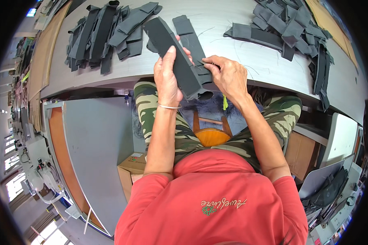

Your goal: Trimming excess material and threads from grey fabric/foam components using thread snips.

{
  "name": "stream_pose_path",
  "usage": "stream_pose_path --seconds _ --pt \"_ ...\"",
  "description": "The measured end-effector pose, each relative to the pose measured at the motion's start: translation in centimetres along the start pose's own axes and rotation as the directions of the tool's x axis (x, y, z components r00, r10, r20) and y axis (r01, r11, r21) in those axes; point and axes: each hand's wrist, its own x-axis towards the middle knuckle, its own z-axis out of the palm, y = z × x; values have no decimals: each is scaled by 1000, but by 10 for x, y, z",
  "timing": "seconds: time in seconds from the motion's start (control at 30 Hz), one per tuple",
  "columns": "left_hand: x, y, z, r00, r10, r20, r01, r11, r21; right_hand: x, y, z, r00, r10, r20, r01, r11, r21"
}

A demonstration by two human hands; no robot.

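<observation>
My left hand (167, 77) grips a long dark grey fabric strip (173, 57), thumb on top and fingertips showing past its far side. The strip slants over the table's front edge, its lower end hanging above my lap. Just right of it, a second grey strip (190, 38) lies on the table, partly hidden. My right hand (231, 77) is closed in a pinch beside this second strip, thumb and forefinger at its right side. What the pinch holds, perhaps a thread or the strip's edge, is too small to make out.
On the pale table (216, 20), a bundle of dark strips (98, 34) lies at left and a looser heap (290, 26) at right, some hanging over the edge. Loose threads are scattered between. Below stand a grey cabinet panel (98, 134), a cardboard box (133, 165) and a wooden stool (212, 136).
</observation>
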Motion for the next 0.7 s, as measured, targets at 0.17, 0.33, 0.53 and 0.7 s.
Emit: stream_pose_path --seconds 0.17,0.33,0.53,0.7 --pt "-16 26 -8 996 -89 26 93 975 -204 19 15 0 989 29 -146 -54 984 -169" --pt "-28 24 -35 977 -199 -72 181 961 -208 44 51 -29 957 175 -230 -230 944 -235" --pt "-39 14 -44 932 -331 147 360 815 -454 2 17 -39 987 67 -143 -11 932 363" --pt "-44 0 -18 916 -386 112 400 844 -359 -25 -29 -25 981 -126 -148 164 946 280"
